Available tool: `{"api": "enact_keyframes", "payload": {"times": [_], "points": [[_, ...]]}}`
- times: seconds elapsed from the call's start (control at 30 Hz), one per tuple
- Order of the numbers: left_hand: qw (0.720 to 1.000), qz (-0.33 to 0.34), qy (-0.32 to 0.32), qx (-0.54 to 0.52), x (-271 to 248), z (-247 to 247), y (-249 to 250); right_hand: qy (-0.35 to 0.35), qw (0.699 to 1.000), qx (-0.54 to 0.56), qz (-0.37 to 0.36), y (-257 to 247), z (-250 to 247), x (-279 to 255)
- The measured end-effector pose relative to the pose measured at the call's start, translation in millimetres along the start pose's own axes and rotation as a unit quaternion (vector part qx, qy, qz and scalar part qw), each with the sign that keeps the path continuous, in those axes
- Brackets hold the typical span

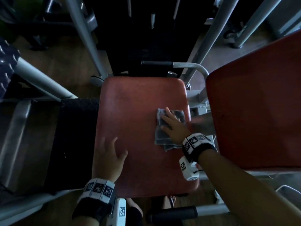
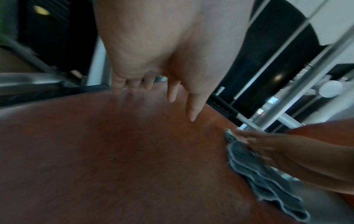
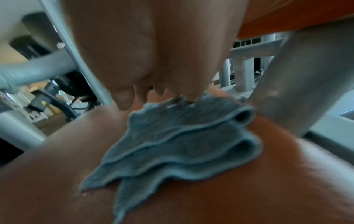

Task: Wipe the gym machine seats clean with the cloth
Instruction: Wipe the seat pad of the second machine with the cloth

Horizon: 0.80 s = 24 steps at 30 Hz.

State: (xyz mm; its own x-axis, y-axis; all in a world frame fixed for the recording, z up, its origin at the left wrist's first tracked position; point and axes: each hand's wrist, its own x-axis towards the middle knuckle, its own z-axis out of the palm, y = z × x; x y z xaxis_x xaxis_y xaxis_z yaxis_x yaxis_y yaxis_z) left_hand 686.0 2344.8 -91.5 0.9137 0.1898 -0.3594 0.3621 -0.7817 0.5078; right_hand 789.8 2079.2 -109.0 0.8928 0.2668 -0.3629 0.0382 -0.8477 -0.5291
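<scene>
Red vinyl seat [image 1: 138, 128] carries the folded grey cloth [image 1: 164, 136] near its right edge, long axis running front to back. The right hand [image 1: 174, 126] presses flat on it, fingers spread; the left hand [image 1: 110, 159] rests open near the front left corner, so unwiped vinyl lies leftward.

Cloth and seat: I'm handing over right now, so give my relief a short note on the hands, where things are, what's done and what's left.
Right hand: fingers flat, pressing the folded grey cloth onto the red seat, near its right edge.
Left hand: open, fingers spread on the seat's near-left part, holding nothing.
Second red pad: to the right, tilted, untouched by either hand.
Done: wiping of this seat is under way; how much is covered cannot be told.
Left: probably finish the centre and left of this seat, then the second pad.
</scene>
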Motion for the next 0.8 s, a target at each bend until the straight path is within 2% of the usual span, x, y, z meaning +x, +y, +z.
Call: {"api": "enact_keyframes", "payload": {"times": [0.07,0.13,0.17,0.27,0.4,0.53,0.63,0.8], "points": [[0.999,0.047,-0.018,0.007,9,4,36,0.078,0.996,0.045,0.021,12,-5,-11],[0.993,0.117,-0.035,0.002,19,13,69,0.158,0.981,0.067,0.094,24,-4,-27],[0.987,0.153,-0.043,0.011,24,18,84,0.165,0.973,0.086,0.133,29,-1,-35],[0.962,0.247,-0.075,0.093,40,37,116,0.107,0.954,0.168,0.224,39,11,-57],[0.918,0.325,-0.132,0.184,60,61,139,0.105,0.947,0.233,0.195,48,14,-75],[0.874,0.352,-0.170,0.288,73,75,141,0.128,0.913,0.336,0.195,63,11,-84],[0.859,0.345,-0.167,0.340,77,79,125,0.101,0.920,0.322,0.198,71,15,-90],[0.863,0.325,-0.141,0.360,81,71,106,0.056,0.938,0.267,0.214,73,15,-97]]}}
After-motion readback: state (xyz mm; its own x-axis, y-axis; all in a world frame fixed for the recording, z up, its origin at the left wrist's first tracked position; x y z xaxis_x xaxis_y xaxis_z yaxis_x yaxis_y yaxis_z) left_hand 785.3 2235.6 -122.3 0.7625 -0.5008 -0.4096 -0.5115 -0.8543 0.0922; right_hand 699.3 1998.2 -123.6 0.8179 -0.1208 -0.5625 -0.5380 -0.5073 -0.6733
